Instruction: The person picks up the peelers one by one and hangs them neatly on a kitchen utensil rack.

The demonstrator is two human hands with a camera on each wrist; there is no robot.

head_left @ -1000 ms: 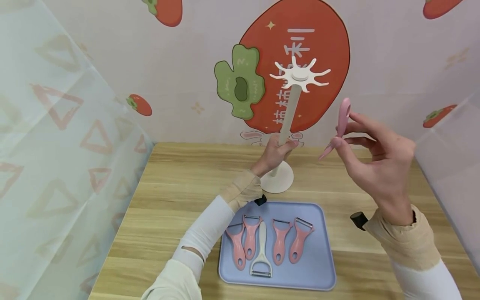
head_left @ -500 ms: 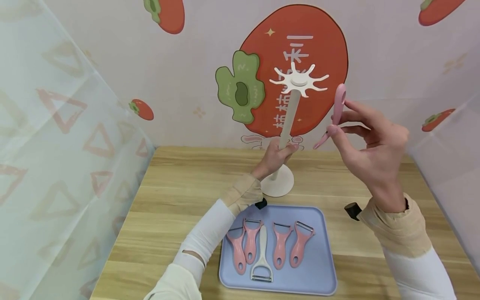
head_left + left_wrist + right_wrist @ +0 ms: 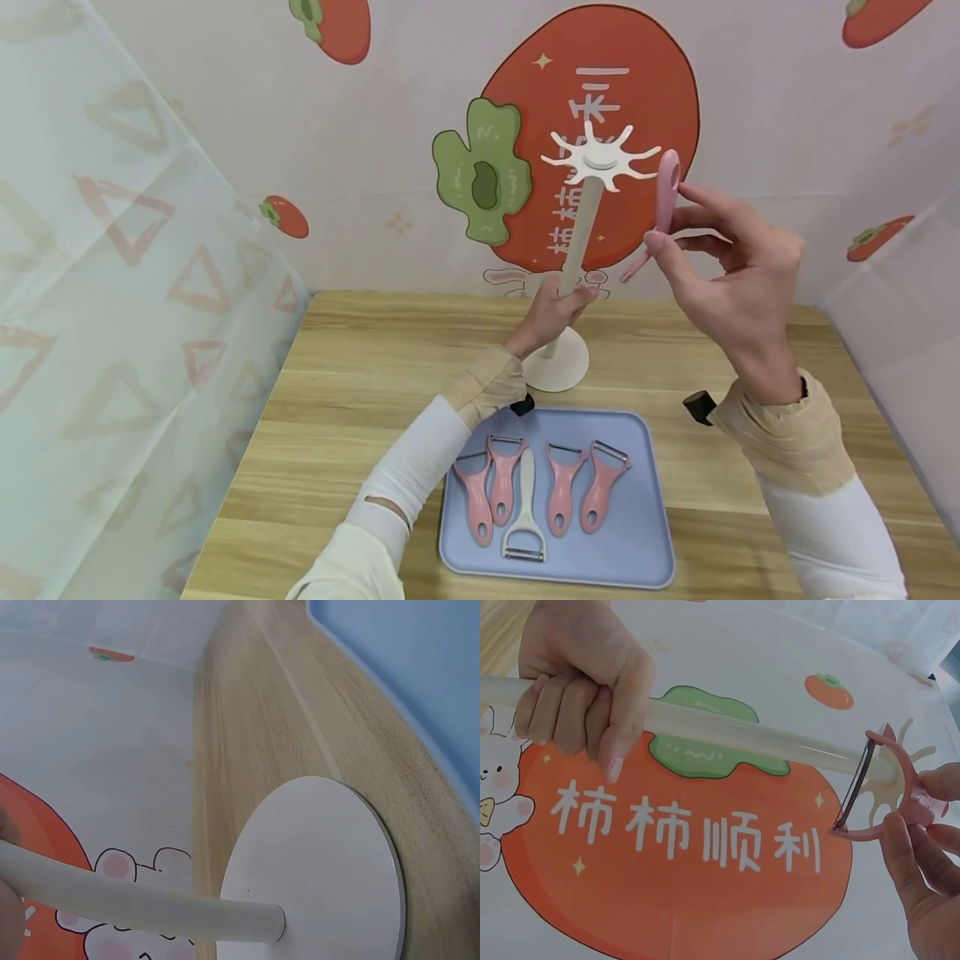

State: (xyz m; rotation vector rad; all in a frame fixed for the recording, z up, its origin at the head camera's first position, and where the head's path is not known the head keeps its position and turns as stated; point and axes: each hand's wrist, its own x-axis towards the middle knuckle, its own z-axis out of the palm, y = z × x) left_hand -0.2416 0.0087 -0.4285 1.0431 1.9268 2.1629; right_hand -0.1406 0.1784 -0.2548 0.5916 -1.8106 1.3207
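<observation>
My left hand (image 3: 551, 315) grips the pole of a white stand (image 3: 583, 225), its fingers wrapped round the lower part. On top, the stand has a ring of curved hooks (image 3: 600, 157); below is a round base (image 3: 322, 862) on the table. My right hand (image 3: 738, 275) pinches a pink peeler (image 3: 666, 196) between thumb and fingers. That peeler is held with its handle hole up, right beside the hooks at the right. In the right wrist view its blade (image 3: 857, 784) faces the pole.
A blue tray (image 3: 637, 550) lies in front of the stand. On it are several pink peelers (image 3: 562, 492) and one white peeler (image 3: 527, 500), turned the other way. A printed wall cloth (image 3: 390, 150) hangs behind the wooden table (image 3: 337, 400).
My right hand has moved left and up with the pink peeler, bringing it close to the stand's hooks. The left hand keeps its hold on the pole.
</observation>
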